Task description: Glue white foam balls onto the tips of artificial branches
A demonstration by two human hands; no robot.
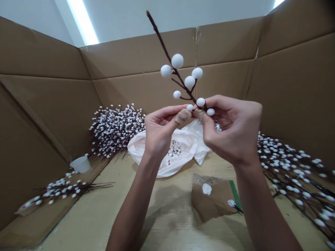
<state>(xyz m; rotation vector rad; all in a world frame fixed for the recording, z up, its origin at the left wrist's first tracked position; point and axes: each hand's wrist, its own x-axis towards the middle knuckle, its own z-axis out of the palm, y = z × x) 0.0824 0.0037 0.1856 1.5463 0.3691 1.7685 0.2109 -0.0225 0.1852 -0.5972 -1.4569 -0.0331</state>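
Observation:
A brown artificial berry branch [163, 44] with several white balls is held up in front of me, its bare end pointing up and left. My right hand [232, 127] is closed round the branch's lower part, thumb and fingers pinched near two of the balls. My left hand [160, 130] is closed too, pinching a small white berry [190, 107] beside the stem. Both thumbs wear tan tape, and their tips nearly meet. Some of the stem is hidden behind my right fingers.
Behind my hands lies a white plastic bag [170, 171] of loose berries. Berry branches are heaped at the back left [115, 129] and right [290, 167]. A white cup [81, 164] stands left. Brown cardboard [209, 209] bears white paste. Cardboard walls [146, 87] surround the table.

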